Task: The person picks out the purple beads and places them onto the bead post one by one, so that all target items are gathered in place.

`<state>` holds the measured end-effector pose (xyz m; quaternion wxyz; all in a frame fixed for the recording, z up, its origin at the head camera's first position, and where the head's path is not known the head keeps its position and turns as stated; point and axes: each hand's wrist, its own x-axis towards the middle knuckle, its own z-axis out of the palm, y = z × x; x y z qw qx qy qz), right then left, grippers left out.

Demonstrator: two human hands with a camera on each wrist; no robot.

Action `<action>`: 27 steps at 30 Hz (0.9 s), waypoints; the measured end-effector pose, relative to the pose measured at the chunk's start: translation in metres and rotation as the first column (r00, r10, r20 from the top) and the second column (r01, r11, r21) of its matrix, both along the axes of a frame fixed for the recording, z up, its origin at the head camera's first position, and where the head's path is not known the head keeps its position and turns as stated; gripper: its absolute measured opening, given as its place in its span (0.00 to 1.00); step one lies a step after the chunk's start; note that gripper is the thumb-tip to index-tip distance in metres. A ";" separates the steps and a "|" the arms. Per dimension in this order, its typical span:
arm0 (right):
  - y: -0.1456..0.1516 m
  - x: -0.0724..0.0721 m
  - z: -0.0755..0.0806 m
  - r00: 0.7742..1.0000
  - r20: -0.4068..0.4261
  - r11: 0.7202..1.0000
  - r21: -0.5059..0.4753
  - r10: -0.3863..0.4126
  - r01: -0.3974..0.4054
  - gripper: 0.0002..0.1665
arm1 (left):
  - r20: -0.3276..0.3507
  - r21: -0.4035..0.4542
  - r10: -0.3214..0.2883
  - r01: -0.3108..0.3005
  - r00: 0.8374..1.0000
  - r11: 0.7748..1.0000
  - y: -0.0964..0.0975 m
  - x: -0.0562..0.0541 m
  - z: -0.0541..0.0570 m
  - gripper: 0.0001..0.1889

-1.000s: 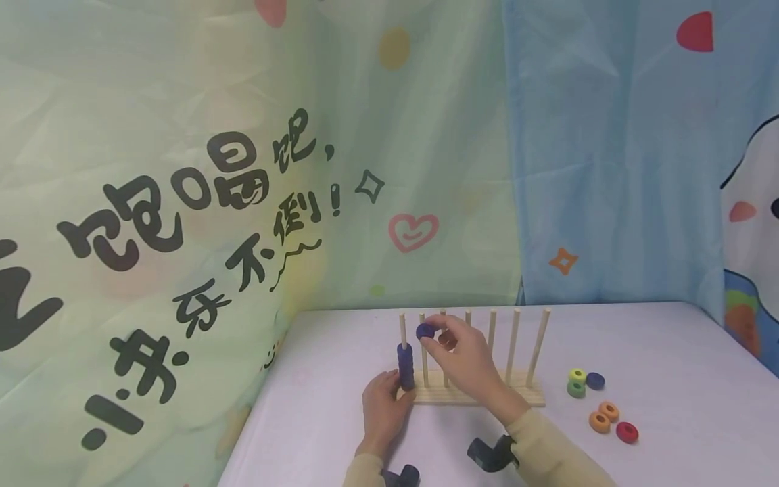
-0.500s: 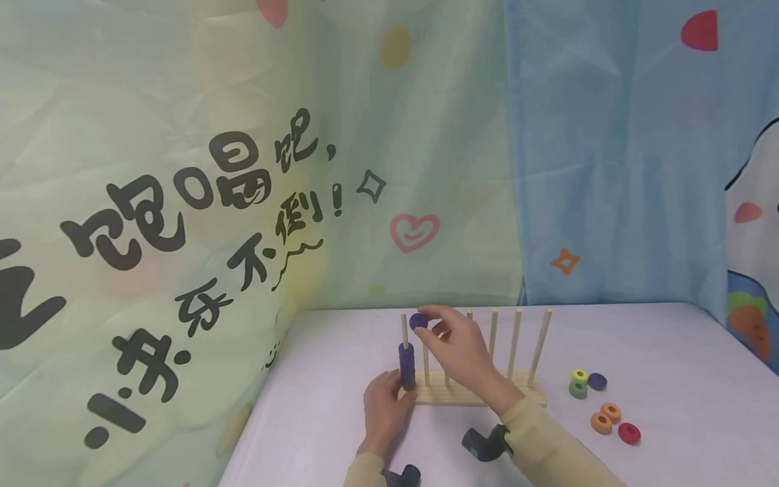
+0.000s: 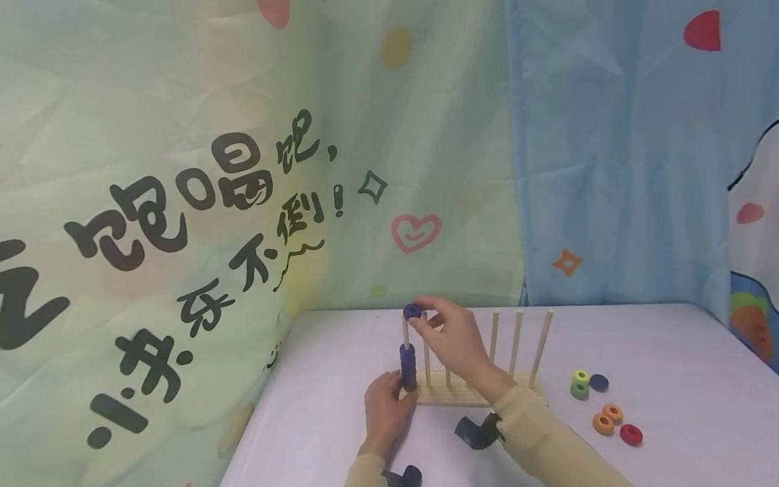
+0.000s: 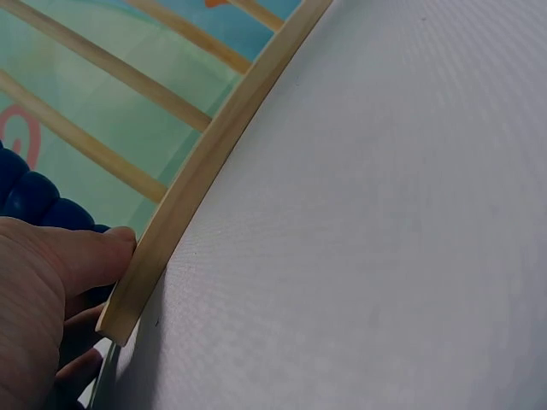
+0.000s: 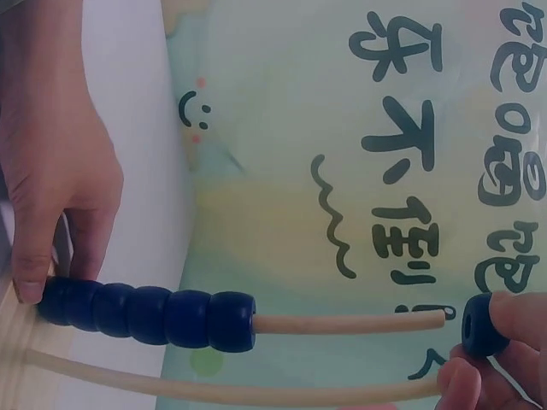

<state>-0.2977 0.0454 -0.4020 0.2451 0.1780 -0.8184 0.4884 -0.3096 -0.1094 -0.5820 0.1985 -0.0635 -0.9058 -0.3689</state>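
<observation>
A wooden peg rack (image 3: pixel 481 398) stands on the table with a row of upright pegs. Several dark blue rings (image 3: pixel 408 367) are stacked on its leftmost peg, the top part of which is bare. My left hand (image 3: pixel 386 410) grips the rack's left end, thumb on the base beside the lowest ring, as the left wrist view also shows. Between thumb and fingers, my right hand (image 3: pixel 453 338) pinches another blue ring (image 5: pixel 484 325). In the right wrist view that ring is just off the tip of the leftmost peg (image 5: pixel 350 323), its hole facing the peg.
Loose rings lie right of the rack: a yellow one (image 3: pixel 581 377), a green one (image 3: pixel 579 390), a blue one (image 3: pixel 599 383), two orange ones (image 3: pixel 603 424) and a red one (image 3: pixel 631 434). The other pegs (image 3: pixel 541 348) rise close by my right hand. A printed curtain (image 3: pixel 414 169) hangs behind the table.
My right hand has moved left and up with the pinched blue ring, from near the second peg to the top of the leftmost peg. My left hand stays at the rack's end.
</observation>
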 end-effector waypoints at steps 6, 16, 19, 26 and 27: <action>-0.005 -0.003 0.001 0.999 0.022 1.000 0.009 -0.025 0.024 0.19 | -0.023 -0.010 -0.003 0.002 1.000 1.000 0.000 0.000 -0.001 0.19; -0.009 -0.009 -0.002 0.999 0.040 1.000 0.013 -0.022 0.021 0.19 | -0.011 0.001 0.008 -0.008 1.000 1.000 0.001 0.001 0.002 0.19; -0.010 -0.008 -0.001 0.999 0.043 0.999 0.026 -0.029 0.028 0.18 | -0.008 0.001 0.008 -0.008 1.000 1.000 0.001 0.001 0.002 0.19; -0.014 -0.009 -0.005 0.997 0.054 0.997 0.050 -0.058 0.055 0.18 | -0.014 0.000 -0.002 0.002 1.000 1.000 0.001 0.002 0.003 0.19; -0.014 -0.009 -0.006 0.996 0.059 0.997 0.052 -0.066 0.063 0.18 | -0.013 -0.003 0.000 0.000 1.000 1.000 0.001 0.003 0.002 0.19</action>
